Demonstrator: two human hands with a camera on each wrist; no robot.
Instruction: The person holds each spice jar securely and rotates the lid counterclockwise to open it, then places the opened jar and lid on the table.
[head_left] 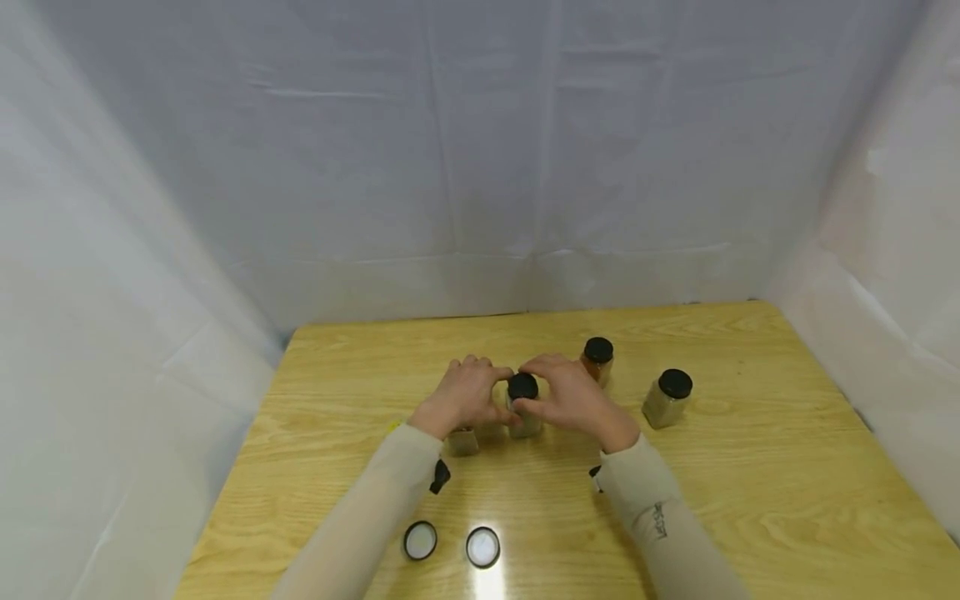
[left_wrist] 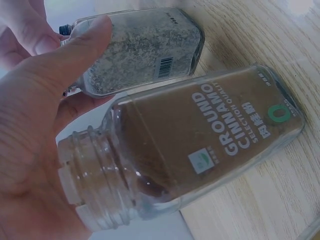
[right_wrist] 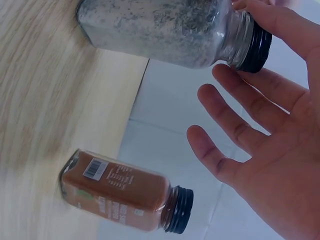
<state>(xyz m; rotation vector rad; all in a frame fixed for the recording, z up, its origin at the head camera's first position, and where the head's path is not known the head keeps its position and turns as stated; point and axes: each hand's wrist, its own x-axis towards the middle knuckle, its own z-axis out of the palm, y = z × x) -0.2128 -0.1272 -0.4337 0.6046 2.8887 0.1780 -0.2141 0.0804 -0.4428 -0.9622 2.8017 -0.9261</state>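
A glass spice jar of speckled grey-white seasoning stands upright between the hands, its black lid on. My left hand holds this jar near its neck, the thumb lying along the glass. With thumb and index finger my right hand pinches the lid, the other fingers spread out. Close under the left hand stands a lidless jar labelled ground cinnamon, its threaded neck bare. In the head view that cinnamon jar is partly hidden by the hand.
A jar of reddish-brown powder with a black lid stands beyond the right hand. Farther right is a black-lidded jar of pale contents. Two loose lids, a left one and a right one, lie inside-up near the front of the wooden table.
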